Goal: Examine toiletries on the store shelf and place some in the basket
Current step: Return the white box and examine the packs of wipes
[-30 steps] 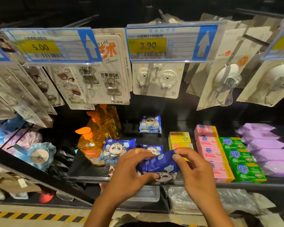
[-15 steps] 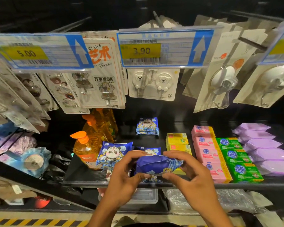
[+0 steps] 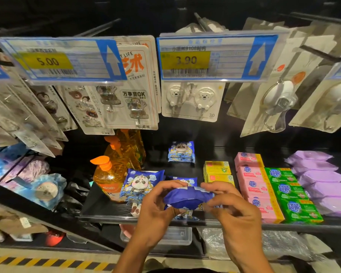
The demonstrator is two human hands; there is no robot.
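Blue packet (image 3: 187, 200) now edge-on

A soft dark-blue plastic packet (image 3: 187, 200) sits level and edge-on, just above the black shelf (image 3: 106, 218). The left hand (image 3: 158, 205) and right hand (image 3: 232, 209) pinch its ends.

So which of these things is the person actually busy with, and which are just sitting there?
In the job: blue pack, gripped by the left hand and right hand.

Just there: panda pack, orange bottle, yellow boxes, pink boxes, green boxes, purple packs, hook cards, price tags.
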